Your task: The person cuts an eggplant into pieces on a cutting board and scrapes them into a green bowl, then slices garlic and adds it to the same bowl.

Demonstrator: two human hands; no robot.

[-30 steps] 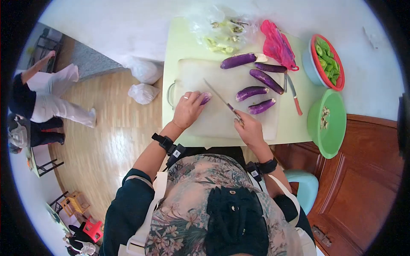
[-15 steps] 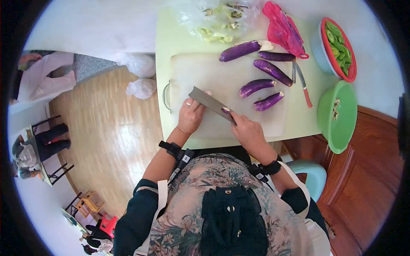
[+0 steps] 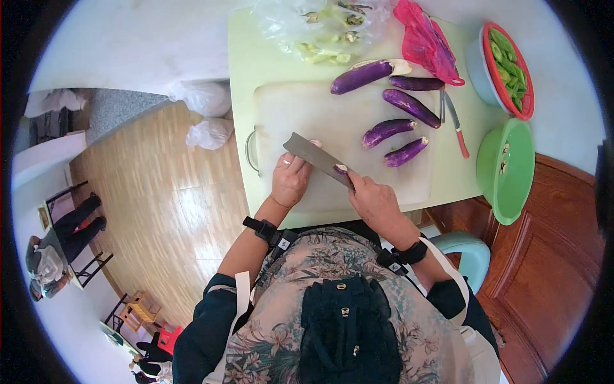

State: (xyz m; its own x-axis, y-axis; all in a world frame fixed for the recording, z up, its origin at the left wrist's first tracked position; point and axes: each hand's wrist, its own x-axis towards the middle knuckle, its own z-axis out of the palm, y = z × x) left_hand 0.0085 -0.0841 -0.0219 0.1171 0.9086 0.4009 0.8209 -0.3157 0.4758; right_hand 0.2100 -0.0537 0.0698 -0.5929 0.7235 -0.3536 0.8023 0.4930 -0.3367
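A wide cleaver (image 3: 313,158) is in my right hand (image 3: 376,201), its blade slanting up and left over the white cutting board (image 3: 332,109). A small piece of eggplant (image 3: 341,168) rests on the blade near the handle. My left hand (image 3: 291,179) is closed beside the blade's far end, on a piece mostly hidden by the blade and fingers; only a pale bit shows past the blade. To the right on the board lie purple eggplants (image 3: 387,132), (image 3: 407,152), and further up more eggplants (image 3: 411,107), (image 3: 361,77).
A red-handled knife (image 3: 458,131) lies right of the board. Beyond are a pink bag (image 3: 428,45), a clear bag (image 3: 323,32), a red basket of green vegetables (image 3: 527,77) and a green basin (image 3: 521,173). People (image 3: 54,246) are at the far left.
The view has shifted slightly. Both hands and the cleaver keep nearly the same pose. A person at the upper left has mostly gone out of view.
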